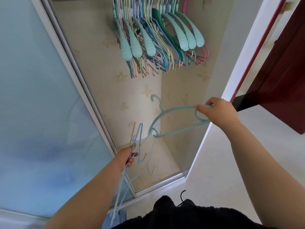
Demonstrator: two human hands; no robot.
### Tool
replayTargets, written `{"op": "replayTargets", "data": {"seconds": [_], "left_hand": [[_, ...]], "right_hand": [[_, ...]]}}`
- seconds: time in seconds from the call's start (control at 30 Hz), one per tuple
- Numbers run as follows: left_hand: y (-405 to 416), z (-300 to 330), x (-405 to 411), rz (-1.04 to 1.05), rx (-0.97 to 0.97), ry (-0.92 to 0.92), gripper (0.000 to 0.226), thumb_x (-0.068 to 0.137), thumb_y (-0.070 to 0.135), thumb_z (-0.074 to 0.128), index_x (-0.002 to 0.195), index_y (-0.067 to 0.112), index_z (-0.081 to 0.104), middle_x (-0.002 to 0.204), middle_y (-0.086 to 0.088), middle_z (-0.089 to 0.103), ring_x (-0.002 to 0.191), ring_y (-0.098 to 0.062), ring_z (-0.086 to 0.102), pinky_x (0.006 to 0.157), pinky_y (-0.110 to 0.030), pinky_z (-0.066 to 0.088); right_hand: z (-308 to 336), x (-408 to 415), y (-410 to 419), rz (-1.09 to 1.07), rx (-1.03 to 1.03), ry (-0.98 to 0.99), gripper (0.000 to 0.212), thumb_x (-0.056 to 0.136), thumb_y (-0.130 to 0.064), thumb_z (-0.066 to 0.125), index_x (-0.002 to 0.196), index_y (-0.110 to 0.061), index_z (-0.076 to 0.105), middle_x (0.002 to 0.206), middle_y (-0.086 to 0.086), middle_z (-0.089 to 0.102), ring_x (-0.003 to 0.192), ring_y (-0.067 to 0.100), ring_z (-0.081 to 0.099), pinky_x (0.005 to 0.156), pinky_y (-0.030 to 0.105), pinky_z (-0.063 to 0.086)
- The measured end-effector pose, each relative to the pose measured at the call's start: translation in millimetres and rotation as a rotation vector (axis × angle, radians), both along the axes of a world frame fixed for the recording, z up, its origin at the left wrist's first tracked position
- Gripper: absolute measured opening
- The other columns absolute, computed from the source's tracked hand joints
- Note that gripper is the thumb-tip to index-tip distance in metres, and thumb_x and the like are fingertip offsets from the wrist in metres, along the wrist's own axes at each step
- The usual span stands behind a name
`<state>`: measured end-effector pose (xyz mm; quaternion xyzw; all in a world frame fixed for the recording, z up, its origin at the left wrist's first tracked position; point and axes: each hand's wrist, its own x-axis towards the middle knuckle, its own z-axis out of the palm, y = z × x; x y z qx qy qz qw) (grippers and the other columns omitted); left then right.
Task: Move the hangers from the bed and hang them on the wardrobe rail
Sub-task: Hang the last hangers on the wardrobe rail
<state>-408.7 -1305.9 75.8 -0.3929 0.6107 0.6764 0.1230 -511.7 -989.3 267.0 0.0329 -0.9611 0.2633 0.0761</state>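
1. A teal hanger [166, 116] is pinched at one end by the right hand [216, 111]; its hook extends up and away to the left of the grip.
2. A bundle of thin blue hangers [137, 142] is clasped by the left hand [127, 157].
3. Well above both grips, many hung hangers [158, 38] are crowded inside the wardrobe [132, 96].

Person, head-camera view. Two forearms, both bare from elbow to wrist; no sleeve reaches into view. Left hand [127, 157] and right hand [217, 111]: no rings, watch or bands visible. Lower centre of the frame: dark, near-black garment [189, 215] of textured, fleecy cloth, with a thin black drawstring [181, 197] knotted at its end.
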Motion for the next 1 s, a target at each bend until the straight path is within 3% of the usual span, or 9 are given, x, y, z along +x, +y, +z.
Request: {"op": "replayTargets", "data": {"seconds": [0.1,0.2,0.37,0.6,0.77,0.9,1.0], "left_hand": [[0,-2,0,0.130,0.124,0.063,0.024,0.096,0.042,0.050,0.101,0.018,0.052,0.074,-0.002,0.056,0.027,-0.006,0.028,0.034,-0.012,0.021],[2,-2,-1,0.215,0.186,0.083,0.022,0.098,0.039,0.047,0.098,0.018,0.051,0.070,-0.002,0.052,0.026,-0.007,0.028,0.033,-0.012,0.022],[12,8,-8,0.251,0.181,0.069,0.039,0.101,0.040,0.036,0.071,0.016,0.041,0.065,-0.001,0.043,0.024,-0.007,0.026,0.034,-0.010,0.021],[13,12,-10,0.301,0.132,0.026,0.056,0.099,0.058,0.019,0.068,0.014,0.035,0.061,-0.002,0.042,0.022,-0.009,0.022,0.036,-0.011,0.019],[13,12,-6,0.373,0.205,0.080,0.072,0.088,0.075,0.014,0.067,0.013,0.042,0.060,-0.005,0.049,0.024,-0.012,0.026,0.039,-0.015,0.019],[17,26,-6,0.350,0.256,0.170,0.077,0.076,0.086,0.023,0.071,0.013,0.046,0.061,-0.003,0.047,0.031,-0.011,0.030,0.038,-0.016,0.021],[22,43,-9,0.289,0.246,0.208,0.059,0.069,0.073,0.060,0.079,0.017,0.048,0.059,0.002,0.035,0.041,-0.009,0.027,0.041,-0.021,0.023]], "right_hand": [[-1,-1,9,-0.061,-0.115,-0.084,0.051,0.079,-0.065,0.056,0.076,-0.014,0.058,0.068,0.002,0.058,0.062,0.018,0.053,0.053,0.028,0.040],[-8,0,16,-0.088,-0.226,-0.173,0.054,0.081,-0.063,0.055,0.070,-0.011,0.058,0.058,0.002,0.051,0.053,0.020,0.047,0.049,0.027,0.036],[-30,7,24,-0.128,-0.377,-0.322,0.057,0.080,-0.063,0.058,0.075,-0.006,0.060,0.057,0.004,0.046,0.045,0.020,0.037,0.045,0.028,0.033],[-42,10,36,-0.224,-0.493,-0.363,0.053,0.080,-0.061,0.059,0.076,-0.008,0.059,0.056,0.006,0.042,0.045,0.019,0.035,0.046,0.030,0.033],[-46,22,28,0.012,-0.508,-0.323,0.042,0.086,-0.050,0.060,0.074,-0.010,0.055,0.057,0.005,0.050,0.046,0.018,0.041,0.043,0.027,0.037],[-49,31,-8,0.236,-0.470,-0.365,0.024,0.089,-0.029,0.062,0.087,-0.010,0.049,0.059,0.002,0.067,0.041,0.015,0.050,0.041,0.023,0.045],[-53,31,-34,0.257,-0.377,-0.362,0.021,0.091,-0.026,0.059,0.085,-0.013,0.043,0.055,-0.002,0.064,0.042,0.016,0.047,0.045,0.026,0.044]]}}
